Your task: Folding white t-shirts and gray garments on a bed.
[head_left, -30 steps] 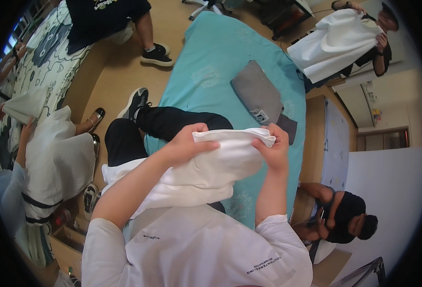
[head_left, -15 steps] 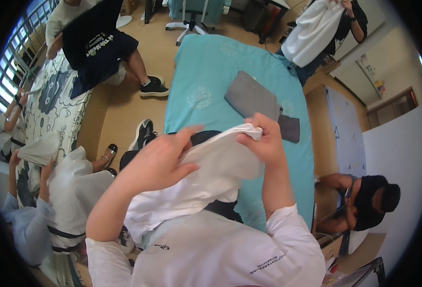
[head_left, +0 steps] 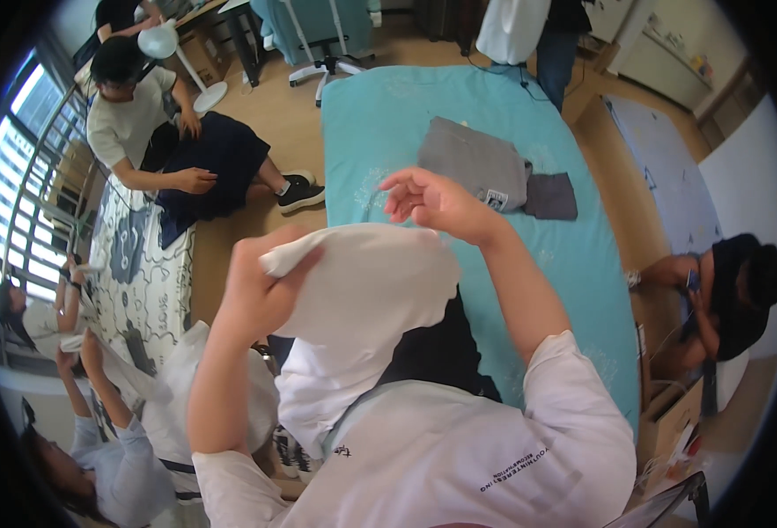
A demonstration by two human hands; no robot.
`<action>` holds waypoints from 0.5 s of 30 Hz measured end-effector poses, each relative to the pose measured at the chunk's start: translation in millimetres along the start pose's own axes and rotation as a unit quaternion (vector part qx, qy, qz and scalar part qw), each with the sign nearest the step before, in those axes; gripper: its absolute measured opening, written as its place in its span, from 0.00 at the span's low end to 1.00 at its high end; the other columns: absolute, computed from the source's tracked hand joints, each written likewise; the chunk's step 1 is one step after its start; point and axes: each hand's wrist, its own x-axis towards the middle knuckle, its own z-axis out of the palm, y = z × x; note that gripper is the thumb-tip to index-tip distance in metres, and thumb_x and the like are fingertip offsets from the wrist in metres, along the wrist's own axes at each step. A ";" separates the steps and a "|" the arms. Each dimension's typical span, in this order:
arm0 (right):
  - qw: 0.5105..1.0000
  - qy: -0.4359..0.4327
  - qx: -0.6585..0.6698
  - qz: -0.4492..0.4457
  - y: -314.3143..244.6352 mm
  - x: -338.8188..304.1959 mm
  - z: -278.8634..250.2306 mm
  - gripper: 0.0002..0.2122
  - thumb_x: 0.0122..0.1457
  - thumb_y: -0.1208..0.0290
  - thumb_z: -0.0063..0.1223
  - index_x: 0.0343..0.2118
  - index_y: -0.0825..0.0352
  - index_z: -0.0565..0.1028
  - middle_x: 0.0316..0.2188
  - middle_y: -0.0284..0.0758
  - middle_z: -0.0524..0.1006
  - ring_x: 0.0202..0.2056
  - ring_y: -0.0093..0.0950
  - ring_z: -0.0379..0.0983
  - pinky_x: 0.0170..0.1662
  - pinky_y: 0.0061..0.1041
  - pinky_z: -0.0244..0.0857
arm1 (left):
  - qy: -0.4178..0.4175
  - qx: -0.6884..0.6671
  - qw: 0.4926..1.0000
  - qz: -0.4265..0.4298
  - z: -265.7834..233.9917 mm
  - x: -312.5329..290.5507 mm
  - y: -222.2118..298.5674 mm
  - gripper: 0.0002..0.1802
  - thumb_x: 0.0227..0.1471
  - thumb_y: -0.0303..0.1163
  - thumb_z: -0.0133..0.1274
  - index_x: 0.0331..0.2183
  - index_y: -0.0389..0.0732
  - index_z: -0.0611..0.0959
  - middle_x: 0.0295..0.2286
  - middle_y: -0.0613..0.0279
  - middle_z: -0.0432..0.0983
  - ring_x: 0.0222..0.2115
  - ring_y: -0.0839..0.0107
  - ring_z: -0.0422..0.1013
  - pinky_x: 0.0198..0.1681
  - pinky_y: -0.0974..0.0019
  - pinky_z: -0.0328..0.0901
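- Head view, left hand (head_left: 269, 286): thumb and fingers closed on a corner of the white cloth (head_left: 366, 277).
- Head view, right hand (head_left: 437, 207): fingers loosely curled and apart, nothing held, just beside the cloth's far edge; contact cannot be told.
- Head view, white cloth: raised at the left hand, lower part draping over the wearer's lap.
- Head view, turquoise bed (head_left: 362, 123): folded grey garment (head_left: 476, 158) on it, beyond the right hand.
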 end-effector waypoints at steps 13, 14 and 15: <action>0.941 -0.061 0.311 0.120 130.3 -16.8 46.9 0.41 0.61 0.56 0.60 0.71 0.58 0.46 0.64 0.40 0.59 0.63 0.32 0.60 0.61 0.32 0.59 | 0.180 0.174 0.962 0.107 -101.7 20.8 16.0 0.22 0.66 0.46 0.48 0.38 0.35 0.83 0.33 0.63 0.78 0.35 0.75 0.70 0.42 0.71 0.62; 0.944 -0.057 0.307 0.107 128.1 -7.7 50.0 0.42 0.61 0.57 0.60 0.71 0.57 0.46 0.64 0.40 0.59 0.63 0.32 0.60 0.61 0.32 0.60 | 0.188 0.155 0.965 0.101 -112.2 20.1 21.1 0.23 0.66 0.47 0.47 0.38 0.35 0.82 0.33 0.63 0.77 0.35 0.75 0.70 0.42 0.70 0.62; 0.946 -0.053 0.304 0.095 124.9 1.2 53.2 0.42 0.61 0.58 0.61 0.71 0.57 0.45 0.64 0.41 0.58 0.63 0.33 0.59 0.61 0.32 0.60 | 0.197 0.135 0.966 0.096 -120.9 18.5 27.0 0.23 0.66 0.48 0.47 0.39 0.35 0.82 0.33 0.64 0.77 0.35 0.75 0.70 0.42 0.70 0.63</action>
